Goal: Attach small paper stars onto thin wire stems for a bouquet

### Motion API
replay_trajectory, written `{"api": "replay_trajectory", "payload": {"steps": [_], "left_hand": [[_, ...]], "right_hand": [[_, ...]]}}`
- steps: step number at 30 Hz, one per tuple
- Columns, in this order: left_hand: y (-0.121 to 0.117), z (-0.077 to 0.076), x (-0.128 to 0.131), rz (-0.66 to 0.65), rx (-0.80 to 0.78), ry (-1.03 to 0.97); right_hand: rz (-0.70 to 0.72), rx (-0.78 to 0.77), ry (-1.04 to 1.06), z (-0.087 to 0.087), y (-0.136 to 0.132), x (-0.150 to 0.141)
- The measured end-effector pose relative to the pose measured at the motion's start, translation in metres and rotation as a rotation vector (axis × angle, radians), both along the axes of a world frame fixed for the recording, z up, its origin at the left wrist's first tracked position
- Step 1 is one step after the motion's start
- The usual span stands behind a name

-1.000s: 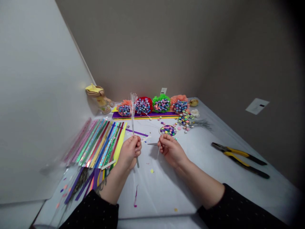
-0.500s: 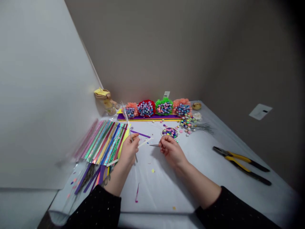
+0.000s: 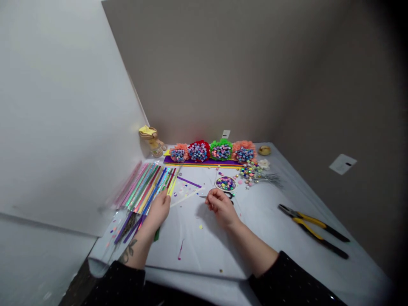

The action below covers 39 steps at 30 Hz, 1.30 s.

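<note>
My left hand (image 3: 160,208) is closed at the right end of a row of colourful shiny strips (image 3: 143,187); what its fingers hold is hidden. A dark green piece (image 3: 157,234) shows just below that hand, and I cannot tell whether the hand holds it. My right hand (image 3: 220,207) is closed in a pinch above the white table, and anything between its fingertips is too small to make out. Scissors lie partly behind it: the pointed blade (image 3: 203,196) sticks out on the left, the black handle (image 3: 230,196) on the right. Close by is a round dish (image 3: 226,183) of small coloured stars.
Yellow-handled pliers (image 3: 314,229) lie at right. Several flower-like bunches (image 3: 221,150) of stars line the back on purple sheets (image 3: 204,162). Thin wires (image 3: 269,179) and loose stars (image 3: 250,171) lie at back right. A purple strip (image 3: 189,182) and scraps lie mid-table. A shoe-shaped ornament (image 3: 153,138) stands at back left.
My left hand has moved left and down to the strips; the thin upright wires seen in it before no longer show clearly. The scissors' black handle now shows behind my right hand. The view has shifted slightly.
</note>
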<state>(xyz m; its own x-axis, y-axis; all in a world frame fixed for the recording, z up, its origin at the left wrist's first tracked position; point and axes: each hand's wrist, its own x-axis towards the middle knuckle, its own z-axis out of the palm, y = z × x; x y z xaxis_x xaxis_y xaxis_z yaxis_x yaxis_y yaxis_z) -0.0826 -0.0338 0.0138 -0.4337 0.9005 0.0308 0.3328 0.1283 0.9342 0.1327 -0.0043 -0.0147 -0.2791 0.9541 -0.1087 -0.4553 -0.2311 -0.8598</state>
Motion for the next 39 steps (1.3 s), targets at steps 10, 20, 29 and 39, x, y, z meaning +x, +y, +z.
{"api": "replay_trajectory", "payload": {"steps": [10,20,29,39], "left_hand": [[-0.049,0.009,-0.004,0.083,0.087,-0.343],[-0.076,0.018,0.039,-0.216,-0.114,-0.645],[-0.060,0.007,0.071,-0.246,-0.222,-0.921],[-0.059,0.007,0.079,-0.259,-0.168,-0.667]], "right_hand": [[0.130,0.317,-0.277,0.002,-0.009,-0.003],[0.356,0.523,-0.531,0.033,-0.068,-0.018],[0.297,0.347,-0.533,0.026,-0.088,-0.005],[0.174,0.121,-0.380,0.024,-0.097,-0.010]]}}
